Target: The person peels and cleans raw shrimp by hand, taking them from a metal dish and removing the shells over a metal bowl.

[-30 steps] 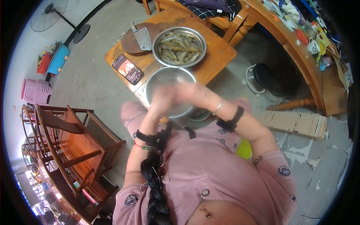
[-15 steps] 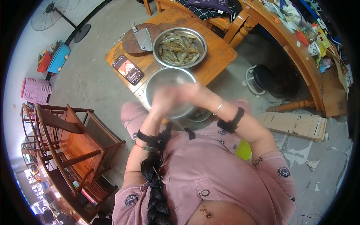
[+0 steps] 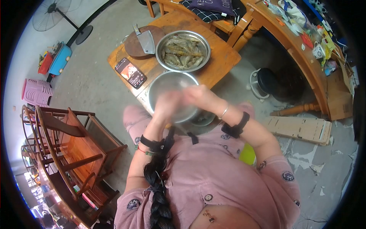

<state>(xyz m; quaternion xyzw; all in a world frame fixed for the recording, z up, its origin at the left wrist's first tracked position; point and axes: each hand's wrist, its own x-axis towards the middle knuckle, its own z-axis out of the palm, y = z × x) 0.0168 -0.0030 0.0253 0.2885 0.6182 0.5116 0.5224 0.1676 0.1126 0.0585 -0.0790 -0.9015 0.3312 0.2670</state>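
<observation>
Over a metal bowl (image 3: 154, 86) near the table's front edge, my hands meet with their fingertips close together. My left hand (image 3: 170, 104) is smeared, so its fingers do not show clearly. My right hand (image 3: 199, 94) has its fingers curled inward, closed around something I cannot make out. Behind this bowl stands a second metal bowl (image 3: 207, 49), full of raw, greenish-grey shrimp (image 3: 183, 51). The inside of the nearer bowl is partly hidden by my hands and blurred.
A cleaver (image 3: 146, 42) lies on a round wooden chopping board (image 3: 133, 46). A lit phone (image 3: 130, 73) rests on the wooden table (image 3: 223, 57). A black stool (image 3: 267, 81) stands at the right, a wooden chair (image 3: 76, 141) at the left.
Both hands stay over the nearer bowl, with their fingers still blurred. The view has shifted slightly; the bowls, phone and cleaver keep their places on the table.
</observation>
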